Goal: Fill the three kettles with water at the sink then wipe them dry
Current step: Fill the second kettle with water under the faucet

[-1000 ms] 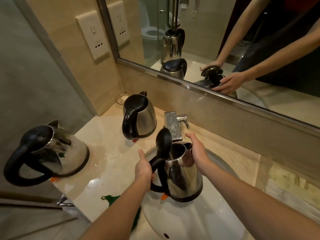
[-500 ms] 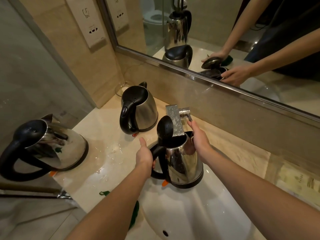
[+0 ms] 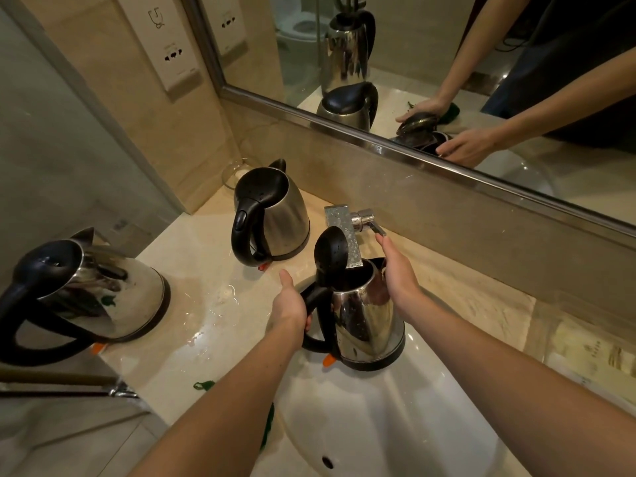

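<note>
Steel kettle [image 3: 364, 318], handle [image 3: 310, 343] in left hand [image 3: 290, 304] fingers, right hand [image 3: 399, 277] alongside

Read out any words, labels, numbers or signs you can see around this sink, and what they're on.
Nothing is legible.
Wall socket plate: pictogram on top, small print below, too small to read.
Paper at far right: blurred marks, unreadable.
Held kettle: no label visible.
</note>
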The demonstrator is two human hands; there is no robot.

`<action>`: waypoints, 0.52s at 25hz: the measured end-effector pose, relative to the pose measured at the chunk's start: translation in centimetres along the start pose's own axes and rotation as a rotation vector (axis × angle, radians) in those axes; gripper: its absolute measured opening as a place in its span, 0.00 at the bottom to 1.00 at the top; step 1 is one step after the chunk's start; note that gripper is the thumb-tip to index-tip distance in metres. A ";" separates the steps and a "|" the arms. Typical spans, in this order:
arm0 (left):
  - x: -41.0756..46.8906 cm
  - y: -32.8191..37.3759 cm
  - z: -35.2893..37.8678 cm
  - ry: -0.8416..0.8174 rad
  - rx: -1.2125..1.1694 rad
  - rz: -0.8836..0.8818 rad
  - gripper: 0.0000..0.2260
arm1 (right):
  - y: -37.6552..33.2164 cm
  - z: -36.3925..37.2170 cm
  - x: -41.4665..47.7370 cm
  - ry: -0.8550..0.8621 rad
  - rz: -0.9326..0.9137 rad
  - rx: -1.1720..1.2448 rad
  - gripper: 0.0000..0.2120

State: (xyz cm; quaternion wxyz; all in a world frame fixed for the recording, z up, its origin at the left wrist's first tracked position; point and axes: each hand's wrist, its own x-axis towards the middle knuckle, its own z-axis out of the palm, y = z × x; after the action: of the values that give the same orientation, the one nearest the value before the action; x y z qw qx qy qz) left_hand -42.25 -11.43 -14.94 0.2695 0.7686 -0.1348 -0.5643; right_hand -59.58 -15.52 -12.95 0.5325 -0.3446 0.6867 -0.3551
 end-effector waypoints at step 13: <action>1.5 -1.6 -0.3 0.005 -0.066 0.018 0.31 | 2.3 0.4 -0.3 0.036 0.012 0.034 0.26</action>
State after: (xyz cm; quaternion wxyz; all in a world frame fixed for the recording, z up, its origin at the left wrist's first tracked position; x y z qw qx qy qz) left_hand -41.60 -10.78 -16.96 0.2999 0.7594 -0.1224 -0.5642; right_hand -59.29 -14.13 -14.79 0.5280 -0.3252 0.6920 -0.3696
